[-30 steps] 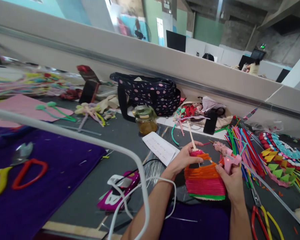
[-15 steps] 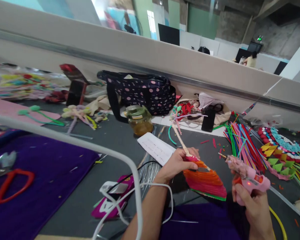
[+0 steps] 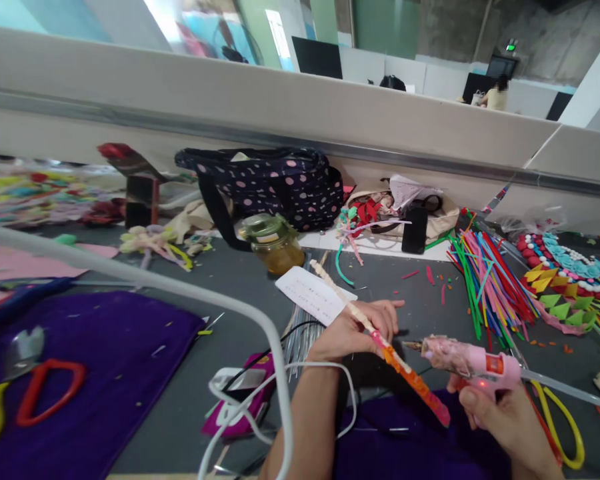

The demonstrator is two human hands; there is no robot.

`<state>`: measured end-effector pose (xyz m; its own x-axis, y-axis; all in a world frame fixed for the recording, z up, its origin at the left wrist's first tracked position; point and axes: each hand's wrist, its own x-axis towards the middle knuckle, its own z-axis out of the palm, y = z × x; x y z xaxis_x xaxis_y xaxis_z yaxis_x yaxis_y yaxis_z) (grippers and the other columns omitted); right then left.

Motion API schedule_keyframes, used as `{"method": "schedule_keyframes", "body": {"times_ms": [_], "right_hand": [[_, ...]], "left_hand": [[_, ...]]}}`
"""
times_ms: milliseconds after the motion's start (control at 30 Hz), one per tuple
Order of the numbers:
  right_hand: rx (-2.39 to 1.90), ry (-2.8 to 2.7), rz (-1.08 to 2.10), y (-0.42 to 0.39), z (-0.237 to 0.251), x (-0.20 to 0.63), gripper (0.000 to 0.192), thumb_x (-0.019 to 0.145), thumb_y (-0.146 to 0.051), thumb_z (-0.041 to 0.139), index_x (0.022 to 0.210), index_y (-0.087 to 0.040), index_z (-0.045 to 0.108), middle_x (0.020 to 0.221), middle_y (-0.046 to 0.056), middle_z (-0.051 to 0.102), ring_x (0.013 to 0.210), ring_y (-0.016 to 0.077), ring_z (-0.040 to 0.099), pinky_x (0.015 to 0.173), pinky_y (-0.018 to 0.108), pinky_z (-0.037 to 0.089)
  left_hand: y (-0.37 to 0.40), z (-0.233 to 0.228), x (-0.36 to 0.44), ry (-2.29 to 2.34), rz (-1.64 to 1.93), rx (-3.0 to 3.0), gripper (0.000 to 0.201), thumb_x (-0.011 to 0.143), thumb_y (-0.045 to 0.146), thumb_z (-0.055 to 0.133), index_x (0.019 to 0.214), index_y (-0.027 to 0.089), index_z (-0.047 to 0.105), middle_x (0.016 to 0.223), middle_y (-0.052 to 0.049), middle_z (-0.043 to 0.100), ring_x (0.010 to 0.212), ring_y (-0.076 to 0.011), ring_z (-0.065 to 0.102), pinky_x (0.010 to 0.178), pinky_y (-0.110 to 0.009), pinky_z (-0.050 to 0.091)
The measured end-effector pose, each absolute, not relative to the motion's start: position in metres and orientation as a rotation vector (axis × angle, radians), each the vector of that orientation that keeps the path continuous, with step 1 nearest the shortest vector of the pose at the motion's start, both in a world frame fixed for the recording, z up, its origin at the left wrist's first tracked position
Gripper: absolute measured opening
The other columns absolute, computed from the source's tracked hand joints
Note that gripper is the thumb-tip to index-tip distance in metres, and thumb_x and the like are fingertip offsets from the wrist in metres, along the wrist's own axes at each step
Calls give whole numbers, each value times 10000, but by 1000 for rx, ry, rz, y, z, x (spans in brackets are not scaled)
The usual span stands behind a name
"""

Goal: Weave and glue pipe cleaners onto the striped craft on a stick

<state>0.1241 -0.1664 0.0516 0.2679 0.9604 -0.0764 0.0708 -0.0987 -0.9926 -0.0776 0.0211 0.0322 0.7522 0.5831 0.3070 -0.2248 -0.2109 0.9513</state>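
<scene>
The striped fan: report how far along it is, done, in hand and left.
Done: the striped fan already carries orange, pink and green bands on its pale stick. In hand: the left hand grips the stick with the fan edge-on, and the right hand holds the pink glue gun, nozzle toward it but apart. Left: cannot tell; loose coloured strips lie unused nearby.

At nine o'clock, the colourful craft pieces (image 3: 25,193) along the grey desk smear into blur. At five o'clock the right hand (image 3: 510,427) runs off the bottom edge (its wrist unseen), and the yellow-handled scissors (image 3: 563,427) lie partly behind it.
</scene>
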Motion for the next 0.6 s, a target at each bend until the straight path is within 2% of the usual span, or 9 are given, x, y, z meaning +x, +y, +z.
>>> {"method": "schedule_keyframes", "body": {"times_ms": [167, 433, 600], "right_hand": [[-1480, -1060, 1049, -166, 50, 122, 277, 667, -445, 775, 824, -221, 740, 701, 35, 697, 461, 125, 517, 410, 223, 427], [-1539, -1117, 1056, -168, 53, 118, 232, 680, -442, 775, 771, -229, 757, 617, 18, 683, 483, 149, 561, 433, 225, 456], [-1616, -1122, 1004, -170, 45, 117, 265, 674, -456, 774, 797, -221, 763, 657, 37, 700, 555, 183, 610, 500, 258, 511]], "left_hand": [[21, 28, -79, 259, 786, 1582, 381, 575, 590, 780, 486, 241, 658, 506, -53, 630, 652, -232, 608, 1033, -515, 361], [22, 25, -80, 337, 741, 1608, 440, 529, 658, 763, 458, 248, 620, 492, -57, 641, 661, -250, 612, 1032, -514, 365], [20, 28, -78, 259, 779, 1580, 375, 574, 579, 787, 489, 243, 646, 496, -46, 629, 666, -237, 611, 1031, -518, 358]]}}
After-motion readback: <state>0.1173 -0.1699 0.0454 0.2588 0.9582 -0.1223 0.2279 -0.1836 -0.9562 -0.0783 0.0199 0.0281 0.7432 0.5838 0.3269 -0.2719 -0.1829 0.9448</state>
